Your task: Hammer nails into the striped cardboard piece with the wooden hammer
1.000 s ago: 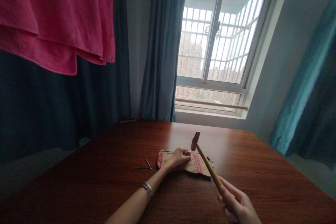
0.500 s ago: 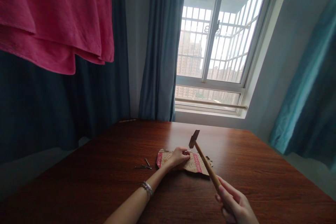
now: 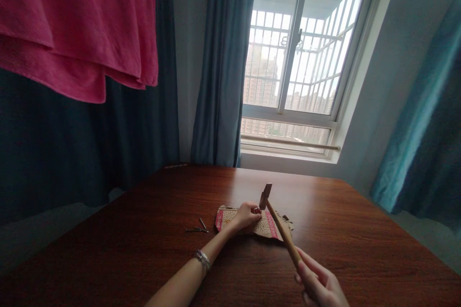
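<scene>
My right hand (image 3: 319, 280) is wrapped round the wooden handle of a hammer (image 3: 283, 232). The dark metal head is raised at the far end, close to my left fingertips. My left hand (image 3: 248, 216) rests on a piece of patterned cardboard (image 3: 267, 224) with pink bands and dots, its fingers pinched together. Whatever is between those fingers is too small to make out. To the left of the cardboard lie a few thin metal nails (image 3: 200, 227) in a loose cluster.
The brown wooden table (image 3: 144, 249) stretches out to the window wall. A pink cloth (image 3: 79, 33) hangs at upper left before dark blue curtains (image 3: 219, 67). Behind the table is a barred window (image 3: 288, 57), with another curtain (image 3: 414, 129) at right.
The hammer head has come down slightly toward my left fingertips, and my right hand has shifted a little left. My left hand keeps its pinch on the cardboard.
</scene>
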{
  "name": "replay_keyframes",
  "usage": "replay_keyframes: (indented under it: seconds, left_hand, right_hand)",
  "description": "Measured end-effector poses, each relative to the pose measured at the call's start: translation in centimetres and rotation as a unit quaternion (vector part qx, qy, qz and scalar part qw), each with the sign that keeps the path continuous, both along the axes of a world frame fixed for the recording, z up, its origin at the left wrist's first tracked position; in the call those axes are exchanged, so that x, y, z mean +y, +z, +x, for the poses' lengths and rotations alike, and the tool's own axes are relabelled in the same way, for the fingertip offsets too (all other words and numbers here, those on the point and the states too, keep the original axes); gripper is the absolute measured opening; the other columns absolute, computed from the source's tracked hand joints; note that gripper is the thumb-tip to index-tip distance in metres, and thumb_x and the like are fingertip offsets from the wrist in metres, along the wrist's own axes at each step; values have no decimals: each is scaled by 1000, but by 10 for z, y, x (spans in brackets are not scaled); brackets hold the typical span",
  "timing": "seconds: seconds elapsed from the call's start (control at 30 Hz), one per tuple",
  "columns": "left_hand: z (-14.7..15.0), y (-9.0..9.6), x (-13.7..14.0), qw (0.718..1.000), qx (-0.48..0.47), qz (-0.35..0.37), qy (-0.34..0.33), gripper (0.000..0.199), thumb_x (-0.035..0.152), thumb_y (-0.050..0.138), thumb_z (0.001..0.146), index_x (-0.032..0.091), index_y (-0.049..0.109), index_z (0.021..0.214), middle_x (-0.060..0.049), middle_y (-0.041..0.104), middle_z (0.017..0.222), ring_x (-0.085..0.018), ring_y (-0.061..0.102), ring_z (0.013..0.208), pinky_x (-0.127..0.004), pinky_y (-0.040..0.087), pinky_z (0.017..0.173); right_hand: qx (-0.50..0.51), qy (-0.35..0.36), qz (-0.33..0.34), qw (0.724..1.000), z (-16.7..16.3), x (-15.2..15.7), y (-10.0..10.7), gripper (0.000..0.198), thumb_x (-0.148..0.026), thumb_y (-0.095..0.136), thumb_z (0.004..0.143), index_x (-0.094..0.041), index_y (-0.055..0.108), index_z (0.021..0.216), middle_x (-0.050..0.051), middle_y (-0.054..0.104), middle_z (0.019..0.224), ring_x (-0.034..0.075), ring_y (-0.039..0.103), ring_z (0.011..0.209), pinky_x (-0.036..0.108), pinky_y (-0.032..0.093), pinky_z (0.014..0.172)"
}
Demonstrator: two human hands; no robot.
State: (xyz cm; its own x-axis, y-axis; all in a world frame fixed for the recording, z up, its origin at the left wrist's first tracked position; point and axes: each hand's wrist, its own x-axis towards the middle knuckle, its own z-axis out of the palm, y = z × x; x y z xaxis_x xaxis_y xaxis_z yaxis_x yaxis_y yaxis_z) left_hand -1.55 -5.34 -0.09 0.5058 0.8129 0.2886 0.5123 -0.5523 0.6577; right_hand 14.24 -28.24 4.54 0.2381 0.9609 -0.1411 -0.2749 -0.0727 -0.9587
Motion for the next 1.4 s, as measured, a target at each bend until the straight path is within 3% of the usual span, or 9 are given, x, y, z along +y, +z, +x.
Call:
replay_keyframes:
  seconds: [0.17, 0.3, 0.47, 0.57, 0.73, 1.07, 1.2, 1.3, 1.4]
  left_hand:
    - [0, 3, -3, 1000, 3, -9, 9, 14, 25, 56, 67, 13, 63, 67, 0, 59, 68, -12, 48, 65, -20, 30, 58]
    - [-1, 4, -4, 1000, -2, 4, 11, 14, 24, 56, 67, 13, 63, 67, -1, 59, 69, -12, 48, 65, -20, 31, 58]
    - [-3, 1, -4, 1000, -15, 14, -3, 16, 24, 55, 67, 12, 65, 71, -1, 61, 72, -12, 50, 66, -20, 32, 59]
    - [-4, 1, -4, 1000, -18, 16, -4, 16, 24, 54, 66, 12, 64, 70, -1, 61, 71, -12, 50, 66, -20, 32, 58]
    - [-4, 2, -4, 1000, -17, 11, -3, 17, 25, 55, 66, 12, 65, 70, -2, 62, 71, -13, 50, 66, -21, 33, 58]
    - [-3, 5, -5, 1000, 12, 22, 14, 16, 24, 54, 66, 12, 65, 69, -2, 61, 72, -12, 49, 67, -20, 33, 60]
    - [-2, 6, -6, 1000, 9, 17, 10, 18, 24, 54, 67, 11, 65, 71, -3, 62, 73, -13, 51, 68, -21, 35, 62]
    - [-2, 7, -7, 1000, -16, -6, -4, 23, 23, 54, 66, 11, 67, 81, -4, 64, 77, -14, 53, 70, -21, 38, 64]
    - [-3, 8, -8, 998, -58, -29, 1, 35, 21, 52, 67, 13, 63, 100, -4, 64, 87, -13, 54, 71, -21, 41, 65]
  right_hand:
    - [-19, -46, 13, 999, 6, 0, -5, 69, -54, 71, 55, -15, 59, 110, -3, 56, 53, -1, 29, 27, 14, 18, 27]
    - [-69, -129, 27, 989, 21, 1, -14, 66, -48, 74, 52, -14, 62, 107, 0, 64, 59, 6, 45, 33, 17, 31, 29]
    - [-159, -198, 41, 966, 54, 6, -36, 57, -39, 75, 51, -13, 64, 100, 5, 73, 77, 22, 65, 72, 21, 51, 57]
    - [-275, -199, -5, 941, 73, 7, -49, 51, -40, 70, 55, -15, 66, 99, 6, 73, 84, 27, 64, 85, 28, 51, 73]
    - [-437, -255, -82, 859, 89, 3, -66, 46, -45, 54, 66, -23, 64, 106, 6, 71, 90, 31, 63, 87, 41, 49, 77]
    - [-523, -185, -130, 822, 103, 1, -67, 52, -49, 52, 68, -24, 60, 113, 7, 73, 77, 29, 66, 64, 36, 50, 53]
    - [-555, -163, -152, 801, 101, 3, -71, 59, -48, 47, 72, -20, 52, 123, 10, 72, 72, 29, 66, 62, 36, 50, 53]
    - [-589, -157, -159, 777, 99, 3, -72, 56, -48, 45, 73, -22, 53, 122, 11, 71, 74, 29, 65, 59, 38, 49, 50]
    - [-633, -177, -108, 746, 98, 2, -77, 48, -43, 45, 73, -21, 61, 112, 13, 70, 78, 29, 65, 64, 38, 50, 51]
